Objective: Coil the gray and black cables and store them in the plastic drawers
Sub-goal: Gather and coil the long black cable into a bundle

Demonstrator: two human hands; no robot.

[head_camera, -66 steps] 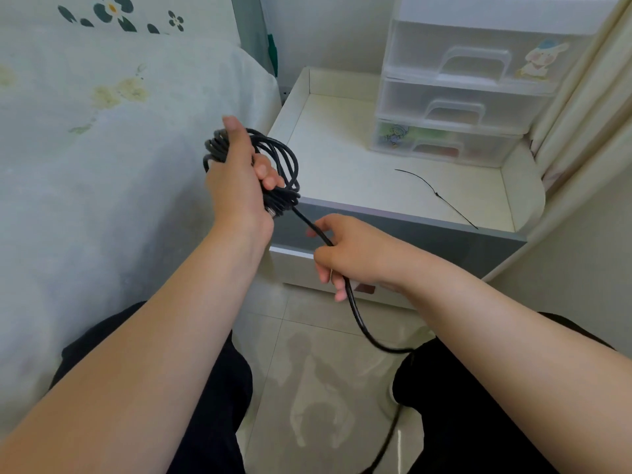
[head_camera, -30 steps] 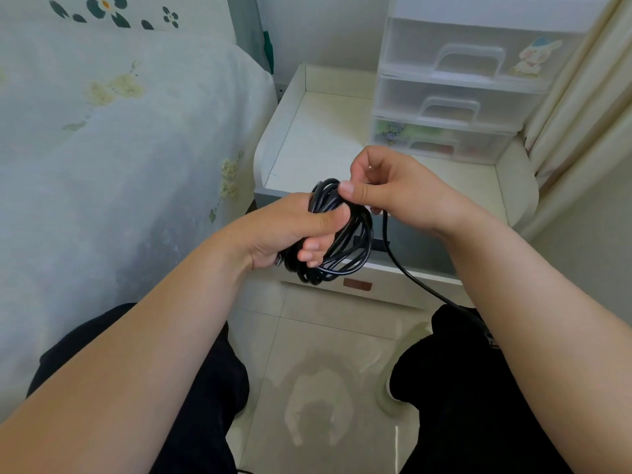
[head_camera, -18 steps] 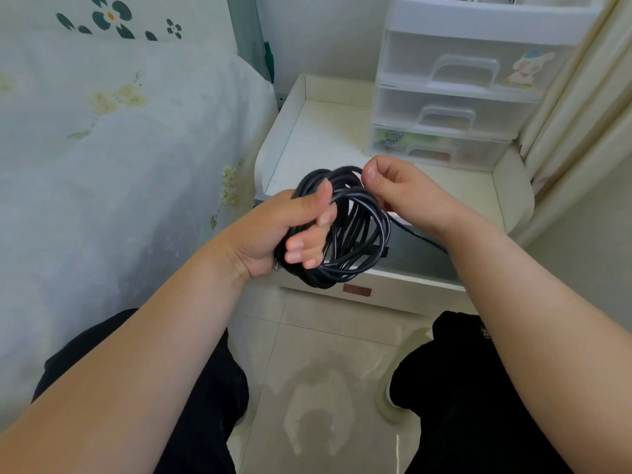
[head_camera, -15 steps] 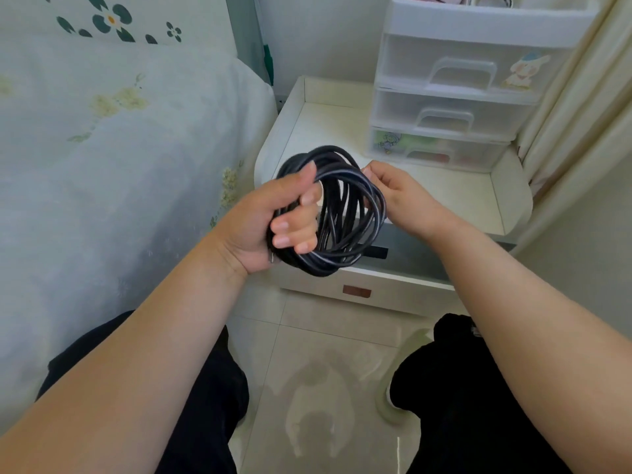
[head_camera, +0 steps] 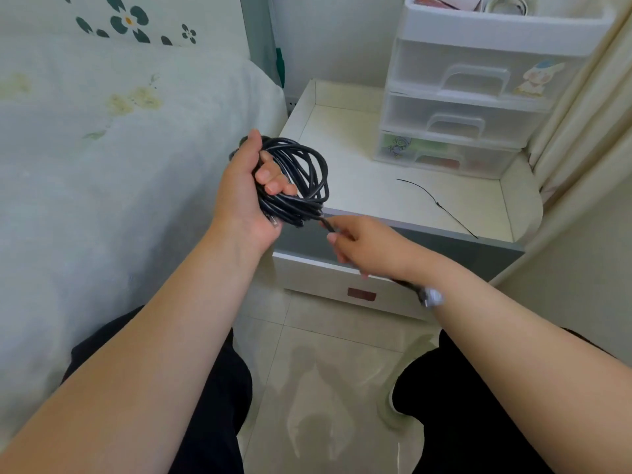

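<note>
Half a second on, my left hand [head_camera: 244, 193] still gripped the black cable [head_camera: 301, 186] coil beside the tabletop [head_camera: 376, 186], while my right hand [head_camera: 362, 248] had dropped to pinch its tail, plug end [head_camera: 429, 297] now free, leaving one last wrap before the plastic drawers [head_camera: 478, 97].

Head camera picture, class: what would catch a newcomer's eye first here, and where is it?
The black cable coil, gripped in the left hand at centre frame, with its tail running through the right hand. Next, the clear plastic drawers on the white nightstand, upper right.
</note>
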